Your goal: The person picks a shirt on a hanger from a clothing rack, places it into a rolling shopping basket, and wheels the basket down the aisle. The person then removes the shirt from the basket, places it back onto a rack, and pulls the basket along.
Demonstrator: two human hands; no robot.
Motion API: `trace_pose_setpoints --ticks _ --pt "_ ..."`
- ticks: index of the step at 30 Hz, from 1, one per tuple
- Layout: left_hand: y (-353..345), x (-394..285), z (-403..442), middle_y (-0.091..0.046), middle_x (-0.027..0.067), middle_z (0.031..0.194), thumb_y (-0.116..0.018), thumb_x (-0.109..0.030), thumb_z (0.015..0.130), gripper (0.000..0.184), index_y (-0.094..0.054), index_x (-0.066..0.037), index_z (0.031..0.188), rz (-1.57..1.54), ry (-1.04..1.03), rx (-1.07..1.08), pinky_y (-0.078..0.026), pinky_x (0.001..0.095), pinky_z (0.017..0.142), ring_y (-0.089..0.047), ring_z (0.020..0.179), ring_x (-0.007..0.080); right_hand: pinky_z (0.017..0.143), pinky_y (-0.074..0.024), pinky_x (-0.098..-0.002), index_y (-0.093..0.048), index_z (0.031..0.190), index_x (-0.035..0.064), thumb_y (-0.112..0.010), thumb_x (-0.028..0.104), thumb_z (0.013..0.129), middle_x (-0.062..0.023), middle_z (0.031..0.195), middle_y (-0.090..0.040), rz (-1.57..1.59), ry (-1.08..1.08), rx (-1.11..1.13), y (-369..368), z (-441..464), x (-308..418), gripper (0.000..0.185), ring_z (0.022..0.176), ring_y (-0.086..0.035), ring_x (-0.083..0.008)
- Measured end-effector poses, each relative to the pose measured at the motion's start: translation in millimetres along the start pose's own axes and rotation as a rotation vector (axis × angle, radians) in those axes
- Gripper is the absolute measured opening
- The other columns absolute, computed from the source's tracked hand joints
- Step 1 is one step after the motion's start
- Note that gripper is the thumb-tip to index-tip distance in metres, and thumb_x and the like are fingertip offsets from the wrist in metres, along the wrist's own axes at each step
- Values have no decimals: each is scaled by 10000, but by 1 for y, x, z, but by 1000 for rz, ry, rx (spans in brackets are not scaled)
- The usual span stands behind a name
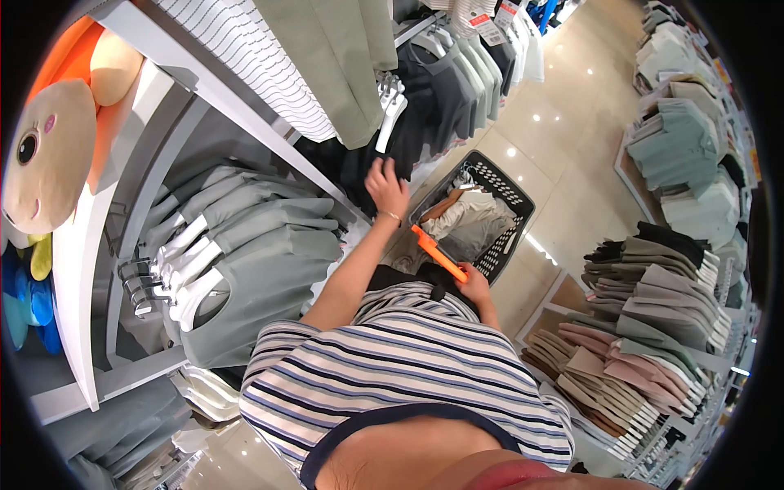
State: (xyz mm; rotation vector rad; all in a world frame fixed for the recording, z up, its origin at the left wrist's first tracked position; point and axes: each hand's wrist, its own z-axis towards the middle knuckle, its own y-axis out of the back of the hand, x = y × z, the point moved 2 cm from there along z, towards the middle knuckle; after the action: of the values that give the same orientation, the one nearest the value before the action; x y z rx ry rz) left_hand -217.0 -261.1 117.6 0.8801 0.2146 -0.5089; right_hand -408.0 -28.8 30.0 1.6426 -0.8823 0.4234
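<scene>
My left hand (387,191) reaches up to black garments (355,167) hanging from the rack, just below a white hanger (392,122). Its fingers are slightly bent and apart; whether they touch the cloth is hard to see. A thin band circles that wrist. My right hand (474,287) is closed round the end of an orange handle (441,255), which belongs to a black shopping basket (508,192) with perforated walls. Inside the basket lie folded beige and grey clothes (474,220) and a brown item.
Grey shirts (269,269) hang on white hangers at left, beside a grey shelf frame (245,122). Dark and pale tops (445,90) hang farther along. Across the tiled aisle (555,122), clothes racks (653,318) line the right side. A plush toy (53,155) sits at upper left.
</scene>
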Motion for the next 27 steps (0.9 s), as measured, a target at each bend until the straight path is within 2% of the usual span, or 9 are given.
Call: trace_pose_setpoints --ticks 1,4,6,7,13,16,20,25,27 --pt "-3 14 11 -396 156 1226 -646 -146 650 601 -434 -63 1207 66 82 29 -294 442 949 -383 1126 341 798 -476 -372 -574 1070 104 -628 187 672 -98 955 -638 -4 5 0 0 0 1 410 917 -600 -281" --pt "-27 65 23 -447 170 1141 -682 -215 685 597 -413 -46 1191 43 364 525 -415 421 870 -461 1066 341 777 -482 -377 -589 1032 93 -628 189 672 -110 933 -639 -16 28 -12 1 1 0 374 890 -605 -291" --pt "-35 81 13 -464 177 1101 -693 -269 697 595 -408 -37 1166 65 332 564 -457 429 834 -493 1031 351 762 -486 -380 -591 1019 88 -632 189 670 -117 926 -637 -21 50 -32 -2 2 -4 365 878 -606 -297" --pt "-34 84 9 -471 166 1079 -694 -302 701 582 -414 -33 1134 54 274 509 -461 431 836 -508 1013 351 752 -488 -383 -590 1011 86 -636 191 669 -121 925 -635 -23 60 -40 0 1 -2 361 871 -606 -302" --pt "-30 59 19 -526 223 1075 -697 -308 631 689 -356 18 1134 64 485 668 -476 435 817 -557 968 387 757 -485 -378 -585 1040 80 -649 219 688 -129 939 -635 -29 33 -23 0 1 -4 384 872 -607 -304" --pt "-35 53 13 -529 215 1073 -698 -277 628 620 -365 -6 1076 30 582 624 -487 434 794 -562 968 370 765 -483 -367 -587 1045 82 -649 218 688 -125 948 -638 -13 6 -3 2 0 -1 387 880 -608 -297" --pt "-32 47 14 -609 208 960 -667 -223 616 569 -434 -34 1100 2 689 556 -494 436 771 -599 906 371 777 -478 -376 -595 1020 105 -652 210 663 -111 977 -631 11 -21 3 1 -1 -4 377 906 -601 -290" --pt "-21 39 16 -619 207 989 -636 -217 573 613 -500 -46 1147 -68 648 490 -485 429 797 -598 917 368 774 -479 -382 -597 1022 116 -650 221 666 -109 978 -632 -2 -16 7 0 2 -6 375 902 -601 -296" --pt "-14 33 20 -623 211 957 -640 -219 572 601 -505 -51 1133 -98 557 449 -487 434 779 -599 899 376 769 -480 -386 -598 1021 119 -651 240 673 -110 977 -632 -8 -9 8 0 3 -7 371 897 -602 -298"
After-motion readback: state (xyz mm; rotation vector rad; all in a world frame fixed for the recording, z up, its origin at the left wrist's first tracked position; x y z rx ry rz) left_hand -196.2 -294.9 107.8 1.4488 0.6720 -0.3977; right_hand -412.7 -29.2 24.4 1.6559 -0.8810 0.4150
